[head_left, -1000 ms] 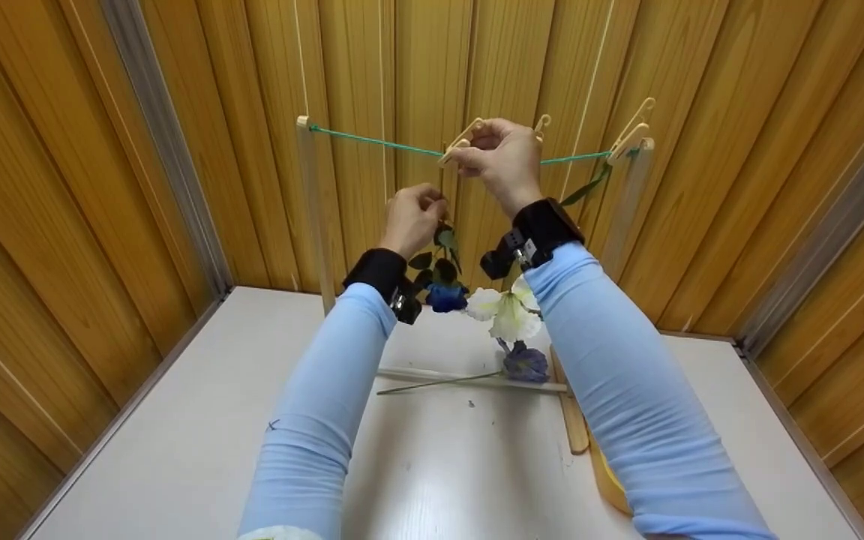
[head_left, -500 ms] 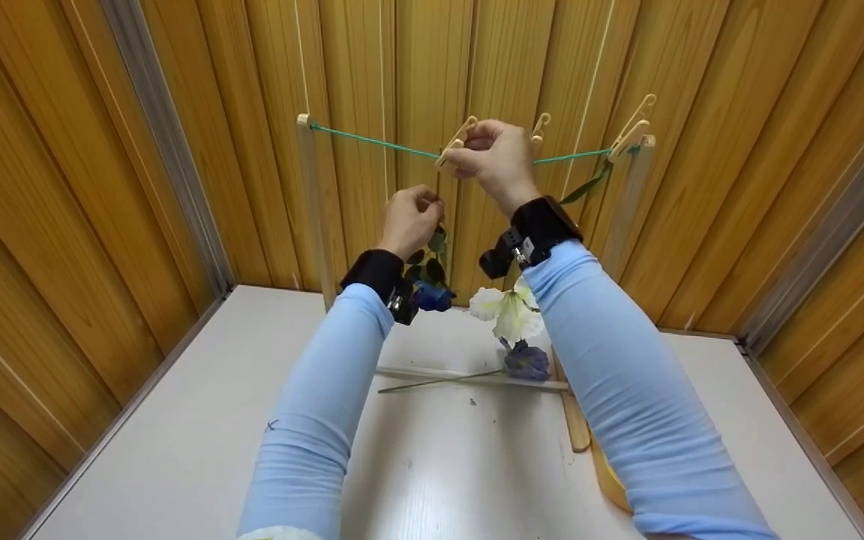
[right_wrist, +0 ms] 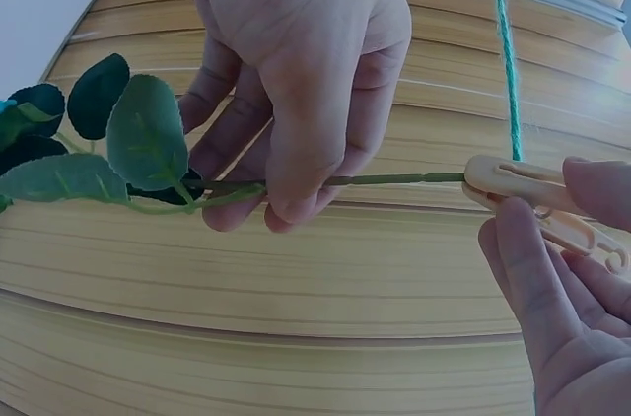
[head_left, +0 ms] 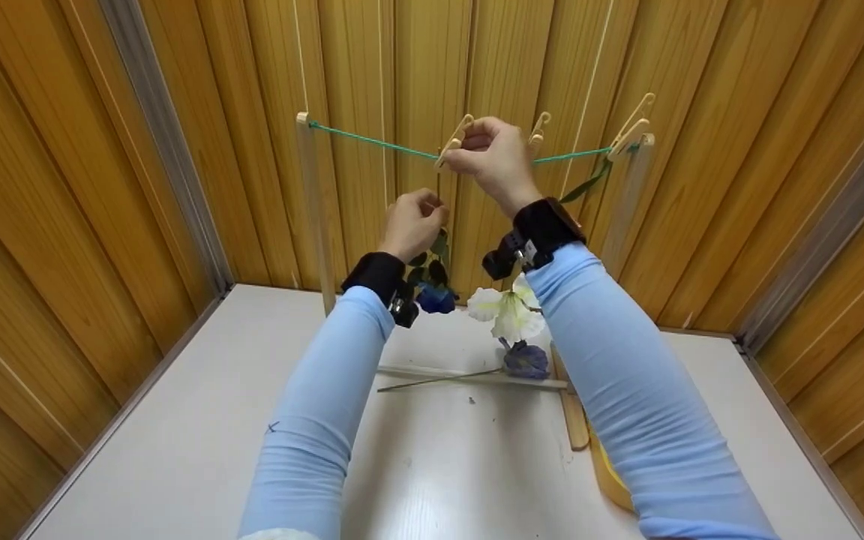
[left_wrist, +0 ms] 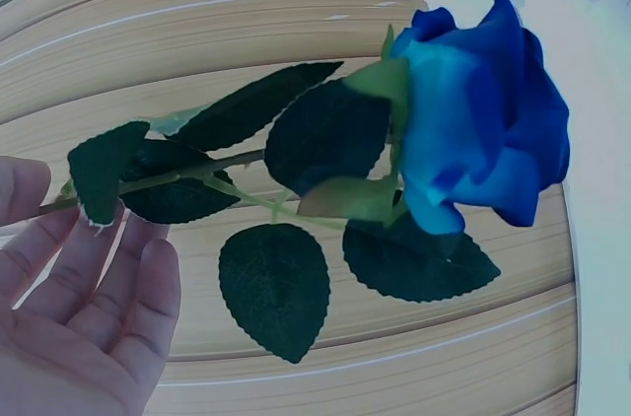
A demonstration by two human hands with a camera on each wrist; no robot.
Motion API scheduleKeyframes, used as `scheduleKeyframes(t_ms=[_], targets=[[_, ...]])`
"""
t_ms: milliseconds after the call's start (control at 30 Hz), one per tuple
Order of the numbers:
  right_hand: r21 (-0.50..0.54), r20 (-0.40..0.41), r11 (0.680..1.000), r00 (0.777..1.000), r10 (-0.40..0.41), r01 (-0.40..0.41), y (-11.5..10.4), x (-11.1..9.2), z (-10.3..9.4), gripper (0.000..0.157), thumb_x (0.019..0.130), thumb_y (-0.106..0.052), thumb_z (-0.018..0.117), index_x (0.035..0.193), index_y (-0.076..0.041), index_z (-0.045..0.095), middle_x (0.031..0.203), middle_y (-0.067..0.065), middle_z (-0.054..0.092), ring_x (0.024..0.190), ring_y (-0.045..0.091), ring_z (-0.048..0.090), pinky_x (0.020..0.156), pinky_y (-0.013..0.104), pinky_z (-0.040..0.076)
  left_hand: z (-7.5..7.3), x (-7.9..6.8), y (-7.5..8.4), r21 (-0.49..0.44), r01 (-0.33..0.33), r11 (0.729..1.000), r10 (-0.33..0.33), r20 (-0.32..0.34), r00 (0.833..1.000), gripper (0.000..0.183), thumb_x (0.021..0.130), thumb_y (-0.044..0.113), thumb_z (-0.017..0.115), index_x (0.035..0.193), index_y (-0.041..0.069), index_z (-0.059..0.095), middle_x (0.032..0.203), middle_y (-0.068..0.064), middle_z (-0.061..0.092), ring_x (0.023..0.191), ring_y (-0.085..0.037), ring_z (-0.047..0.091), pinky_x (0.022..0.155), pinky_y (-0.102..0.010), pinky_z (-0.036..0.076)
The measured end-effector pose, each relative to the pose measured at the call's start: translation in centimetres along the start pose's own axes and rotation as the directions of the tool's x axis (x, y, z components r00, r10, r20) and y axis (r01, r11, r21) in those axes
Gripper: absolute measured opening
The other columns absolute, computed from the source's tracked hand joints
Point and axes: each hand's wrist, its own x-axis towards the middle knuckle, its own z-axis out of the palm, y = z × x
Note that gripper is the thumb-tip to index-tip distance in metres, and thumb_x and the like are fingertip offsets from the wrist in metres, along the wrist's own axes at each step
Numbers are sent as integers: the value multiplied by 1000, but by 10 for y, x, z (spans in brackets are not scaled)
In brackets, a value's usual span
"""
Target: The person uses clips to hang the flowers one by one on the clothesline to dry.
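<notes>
A green string runs between two wooden posts of a small rack. My right hand pinches a cream clothes peg on the string; the right wrist view shows the peg biting the end of a thin green stem. My left hand holds that stem lower down between thumb and fingers. A blue rose hangs head down from the stem, its bloom and dark leaves filling the left wrist view.
Two more pegs sit on the string to the right, one holding a white flower. A purple flower with a long stem lies on the white table by the rack's base. Wooden panel walls close in behind.
Both hands stay at the string. The left hand and the blue rose have shifted slightly, the rose rising a little; the right hand keeps its pinch on the peg.
</notes>
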Motion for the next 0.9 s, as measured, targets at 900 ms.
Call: scheduleKeyframes(t_ms=[900], targets=[[-223,-76,930,946,-316,293,93,-127,-45,28,99,-1,65,125,7,68,123,23,70,116,35,66,97,30,55,-11,-55,-23,50,-210,976,215,-120,969,33,104,15,60,131,-4,64,130,-22,66,118,-35,62,100,-48,52]])
